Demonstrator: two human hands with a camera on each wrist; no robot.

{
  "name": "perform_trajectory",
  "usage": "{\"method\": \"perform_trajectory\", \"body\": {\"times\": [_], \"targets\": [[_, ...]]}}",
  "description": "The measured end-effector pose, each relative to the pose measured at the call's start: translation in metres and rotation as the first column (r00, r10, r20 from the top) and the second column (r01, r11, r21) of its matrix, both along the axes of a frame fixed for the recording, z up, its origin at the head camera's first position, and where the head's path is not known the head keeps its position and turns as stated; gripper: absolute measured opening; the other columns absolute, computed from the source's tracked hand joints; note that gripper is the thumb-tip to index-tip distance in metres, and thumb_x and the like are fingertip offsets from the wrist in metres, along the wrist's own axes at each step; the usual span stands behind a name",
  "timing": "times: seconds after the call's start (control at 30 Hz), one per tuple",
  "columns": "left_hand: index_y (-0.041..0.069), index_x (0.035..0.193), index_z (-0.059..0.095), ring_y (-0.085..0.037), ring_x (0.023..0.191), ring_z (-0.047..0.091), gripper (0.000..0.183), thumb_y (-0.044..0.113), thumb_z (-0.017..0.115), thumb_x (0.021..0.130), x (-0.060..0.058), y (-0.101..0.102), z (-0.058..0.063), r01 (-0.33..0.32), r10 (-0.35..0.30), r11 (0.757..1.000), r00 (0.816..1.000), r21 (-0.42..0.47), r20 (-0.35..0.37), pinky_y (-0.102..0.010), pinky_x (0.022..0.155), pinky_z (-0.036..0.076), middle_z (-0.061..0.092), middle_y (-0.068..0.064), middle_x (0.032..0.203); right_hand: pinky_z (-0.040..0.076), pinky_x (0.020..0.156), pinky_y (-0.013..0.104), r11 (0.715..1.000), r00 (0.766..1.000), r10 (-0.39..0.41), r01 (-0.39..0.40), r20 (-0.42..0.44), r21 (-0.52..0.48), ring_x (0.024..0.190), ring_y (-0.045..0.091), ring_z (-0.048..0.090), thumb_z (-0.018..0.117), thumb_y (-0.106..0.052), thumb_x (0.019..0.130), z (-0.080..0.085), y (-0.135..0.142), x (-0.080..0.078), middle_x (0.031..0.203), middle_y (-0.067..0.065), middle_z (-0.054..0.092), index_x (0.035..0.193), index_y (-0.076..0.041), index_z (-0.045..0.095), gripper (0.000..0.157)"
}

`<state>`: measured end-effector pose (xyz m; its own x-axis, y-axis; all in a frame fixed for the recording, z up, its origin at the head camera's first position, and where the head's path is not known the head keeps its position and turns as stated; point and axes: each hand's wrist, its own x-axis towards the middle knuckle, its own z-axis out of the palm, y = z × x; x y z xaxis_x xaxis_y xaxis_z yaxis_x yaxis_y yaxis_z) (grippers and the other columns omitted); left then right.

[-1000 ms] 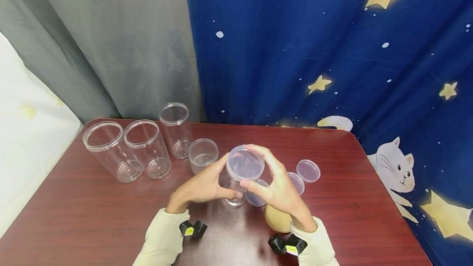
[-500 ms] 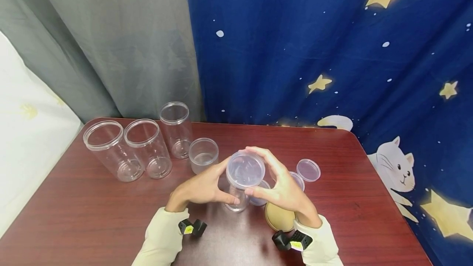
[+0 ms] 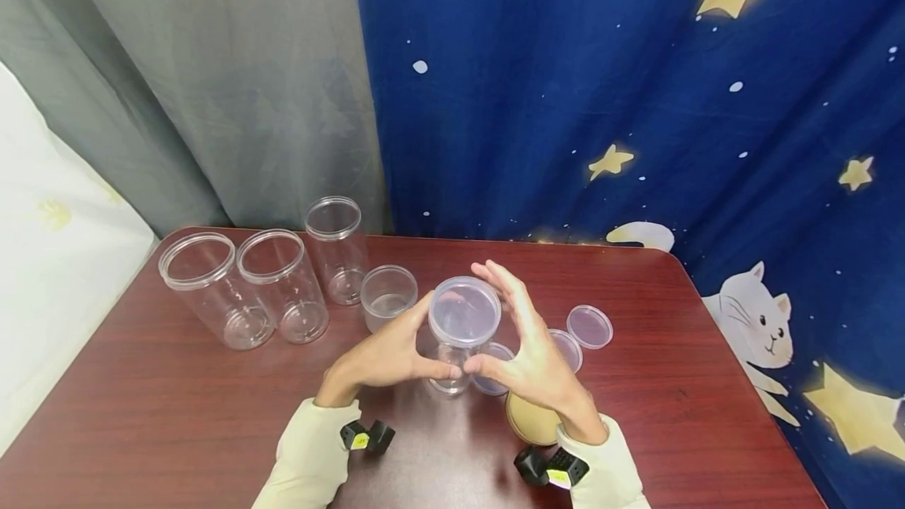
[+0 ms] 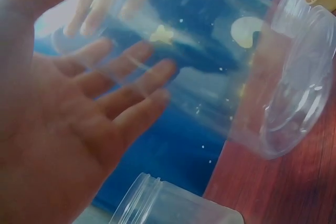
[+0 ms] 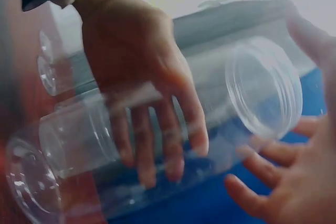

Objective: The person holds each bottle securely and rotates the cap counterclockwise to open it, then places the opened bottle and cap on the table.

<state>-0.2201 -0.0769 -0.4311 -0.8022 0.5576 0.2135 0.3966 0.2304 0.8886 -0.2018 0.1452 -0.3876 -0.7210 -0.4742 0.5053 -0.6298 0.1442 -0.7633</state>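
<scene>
A tall clear plastic jar [image 3: 447, 355] stands upright on the table in the middle of the head view, with a translucent lid [image 3: 465, 313] over its mouth. My left hand [image 3: 392, 353] holds the jar's body from the left; in the right wrist view, the left hand's fingers [image 5: 169, 135] wrap across the jar wall. On the other side, my right hand [image 3: 535, 361] is spread around the lid end, its fingertips lifted off the rim and its thumb low in front of the jar. The right wrist view shows the right fingers [image 5: 262, 169] loosely bent beside the jar's top.
Several clear jars without lids stand to the left: two wide ones [image 3: 201, 289] [image 3: 286, 289], a narrower jar [image 3: 339, 254] and a short tub [image 3: 389, 301]. Translucent lids [image 3: 590, 327] and a gold lid [image 3: 532, 419] lie to the right on the brown table [image 3: 177, 415]. Curtains hang behind.
My right hand held the lid's rim, turned toward me, and now its fingers have opened away from it. The lid and jar top tilted slightly toward me, then back.
</scene>
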Motion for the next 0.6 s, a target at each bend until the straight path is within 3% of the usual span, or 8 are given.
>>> {"method": "perform_trajectory", "body": {"times": [0.07,0.13,0.23,0.4,0.6], "targets": [[0.026,0.148,0.034,-0.013,0.128,0.049,0.094,0.03,0.089,0.072,0.0,0.001,0.0,-0.056,0.056,0.998,0.998,-0.007,-0.005,-0.047,0.112,0.036,0.052,0.006,0.137,0.042,0.107,0.033,0.991,0.991,-0.131,0.132,-0.038,0.013,0.132,0.025,0.049,0.078,-0.05,0.08,-0.001,-0.005,0.003,0.153,0.008,0.042,0.155,-0.016,0.024,0.098],[0.022,0.149,0.033,-0.015,0.128,0.05,0.096,0.031,0.089,0.072,0.0,0.002,-0.001,-0.108,0.107,0.994,0.994,-0.023,-0.014,-0.047,0.11,0.038,0.051,0.004,0.137,0.044,0.104,0.035,0.968,0.967,-0.248,0.25,-0.06,0.019,0.128,0.024,0.053,0.082,-0.045,0.078,-0.003,-0.012,0.005,0.151,0.004,0.045,0.154,-0.018,0.027,0.098],[0.018,0.149,0.032,-0.017,0.125,0.052,0.096,0.03,0.089,0.072,0.0,0.003,-0.002,-0.157,0.156,0.987,0.987,-0.044,-0.037,-0.047,0.108,0.041,0.054,0.0,0.135,0.045,0.103,0.04,0.933,0.93,-0.358,0.36,-0.083,0.016,0.126,0.024,0.055,0.086,-0.042,0.075,-0.007,-0.021,0.007,0.148,0.005,0.048,0.154,-0.017,0.028,0.101],[0.019,0.146,0.036,-0.015,0.121,0.054,0.092,0.027,0.089,0.071,0.0,0.004,-0.002,-0.174,0.17,0.983,0.983,-0.063,-0.073,-0.046,0.107,0.041,0.058,0.001,0.129,0.043,0.105,0.044,0.891,0.883,-0.449,0.455,-0.135,0.009,0.125,0.024,0.056,0.085,-0.051,0.072,-0.012,-0.03,0.011,0.142,0.01,0.054,0.15,-0.012,0.036,0.099],[0.019,0.144,0.038,-0.012,0.121,0.054,0.091,0.027,0.09,0.07,0.0,0.005,-0.003,-0.151,0.144,0.986,0.985,-0.072,-0.091,-0.045,0.106,0.043,0.058,0.004,0.129,0.047,0.1,0.039,0.863,0.847,-0.498,0.506,-0.184,-0.007,0.119,0.023,0.061,0.089,-0.032,0.072,-0.014,-0.032,0.011,0.132,0.008,0.061,0.141,-0.009,0.048,0.083]]}}
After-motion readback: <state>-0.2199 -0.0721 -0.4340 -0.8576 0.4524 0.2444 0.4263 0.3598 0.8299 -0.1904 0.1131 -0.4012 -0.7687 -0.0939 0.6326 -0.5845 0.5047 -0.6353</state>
